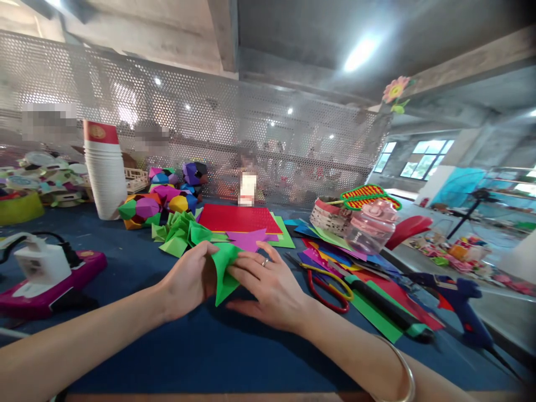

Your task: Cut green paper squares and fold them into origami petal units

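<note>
Nearest to us our two bare forearms reach in from 7 and 5 o'clock, a bangle on the right wrist, and meet at the middle of the blue surface. There we hold a folded green paper piece, its point hanging down toward 6 o'clock. Our left hand is curled, thumb and fingers pinching the piece's left edge. Our right hand lies flatter, fingers spread and pressed on the piece's right side, a ring on one finger.

Below the piece, toward 6 o'clock, the blue surface lies bare down to its near edge. At 12 o'clock, just beyond the hands, sits a heap of folded green pieces, with a purple sheet and a red sheet beside it. At 3 o'clock, near the right hand, lie red-handled scissors on loose coloured sheets; farther out are a black-and-green utility knife and a blue glue gun at the surface's right edge. At 9 o'clock, well apart, rests a pink-and-white device. At 10 o'clock stands a stack of paper cups beside coloured paper balls.
</note>
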`<action>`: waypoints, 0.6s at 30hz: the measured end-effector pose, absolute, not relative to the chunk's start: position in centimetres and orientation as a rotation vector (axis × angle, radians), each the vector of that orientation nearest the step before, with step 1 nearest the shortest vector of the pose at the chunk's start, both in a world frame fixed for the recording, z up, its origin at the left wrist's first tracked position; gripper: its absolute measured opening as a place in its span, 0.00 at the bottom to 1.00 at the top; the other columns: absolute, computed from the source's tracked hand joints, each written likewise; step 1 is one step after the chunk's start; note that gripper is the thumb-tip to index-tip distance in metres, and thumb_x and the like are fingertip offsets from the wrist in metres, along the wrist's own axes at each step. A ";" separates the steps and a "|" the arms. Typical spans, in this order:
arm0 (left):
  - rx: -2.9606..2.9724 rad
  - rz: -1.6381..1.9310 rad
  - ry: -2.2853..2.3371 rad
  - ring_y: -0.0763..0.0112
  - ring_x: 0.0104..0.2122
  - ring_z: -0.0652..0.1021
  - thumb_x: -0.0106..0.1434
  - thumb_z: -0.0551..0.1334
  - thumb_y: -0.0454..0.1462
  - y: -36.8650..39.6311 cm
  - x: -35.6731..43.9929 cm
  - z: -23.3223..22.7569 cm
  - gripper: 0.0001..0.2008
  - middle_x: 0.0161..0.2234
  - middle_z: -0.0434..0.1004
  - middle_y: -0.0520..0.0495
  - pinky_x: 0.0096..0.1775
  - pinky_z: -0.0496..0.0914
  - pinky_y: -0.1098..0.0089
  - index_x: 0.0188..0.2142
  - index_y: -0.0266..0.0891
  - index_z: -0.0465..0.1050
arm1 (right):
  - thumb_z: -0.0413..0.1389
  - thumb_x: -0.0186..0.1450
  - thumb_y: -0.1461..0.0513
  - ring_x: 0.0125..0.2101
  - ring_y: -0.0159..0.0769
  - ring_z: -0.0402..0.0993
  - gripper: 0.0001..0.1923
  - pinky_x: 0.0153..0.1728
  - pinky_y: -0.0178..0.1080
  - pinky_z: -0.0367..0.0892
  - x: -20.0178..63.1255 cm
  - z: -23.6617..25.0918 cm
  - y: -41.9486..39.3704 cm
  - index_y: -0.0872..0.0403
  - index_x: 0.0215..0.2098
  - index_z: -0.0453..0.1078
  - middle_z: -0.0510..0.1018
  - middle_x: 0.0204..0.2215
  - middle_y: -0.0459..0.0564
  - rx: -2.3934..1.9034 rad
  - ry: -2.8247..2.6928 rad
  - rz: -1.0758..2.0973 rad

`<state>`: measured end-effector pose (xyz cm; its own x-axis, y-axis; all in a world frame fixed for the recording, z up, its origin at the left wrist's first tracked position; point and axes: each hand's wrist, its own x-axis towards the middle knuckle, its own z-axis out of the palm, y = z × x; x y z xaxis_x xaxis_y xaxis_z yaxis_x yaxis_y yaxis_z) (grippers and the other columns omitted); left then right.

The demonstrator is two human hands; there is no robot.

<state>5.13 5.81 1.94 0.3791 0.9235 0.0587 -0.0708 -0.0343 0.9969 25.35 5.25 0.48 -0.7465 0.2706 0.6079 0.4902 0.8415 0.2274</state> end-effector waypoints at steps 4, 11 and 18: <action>1.312 0.919 0.929 0.63 0.27 0.78 0.56 0.55 0.41 5.4 5.3 1.3 0.10 0.24 0.74 0.47 0.34 0.77 0.62 0.30 0.38 0.70 | 0.54 0.74 0.61 0.44 0.41 0.80 0.06 0.59 0.49 0.60 25.2 0.6 4.9 0.54 0.41 0.72 0.85 0.41 0.53 -0.510 -2.381 -0.598; 1.560 1.135 1.019 0.53 0.60 0.71 0.49 0.63 0.33 6.3 4.6 1.1 0.34 0.58 0.74 0.40 0.60 0.66 0.54 0.58 0.40 0.67 | 0.47 0.71 0.71 0.43 0.38 0.80 0.12 0.52 0.44 0.67 25.0 0.4 5.0 0.52 0.38 0.68 0.85 0.42 0.53 -0.444 -2.377 -0.597; 2.564 1.063 0.843 0.57 0.51 0.79 0.66 0.56 0.30 5.4 4.0 0.1 0.19 0.49 0.82 0.42 0.58 0.69 0.57 0.53 0.42 0.77 | 0.46 0.73 0.68 0.32 0.37 0.78 0.12 0.41 0.40 0.69 24.9 -0.1 4.6 0.53 0.35 0.68 0.82 0.30 0.49 -0.441 -2.449 -0.653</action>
<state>4.00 5.37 0.11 0.5688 0.5934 0.5695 0.4190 -0.8049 0.4202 24.92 4.58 -0.13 -0.7884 0.1635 0.5931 0.4372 0.8271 0.3532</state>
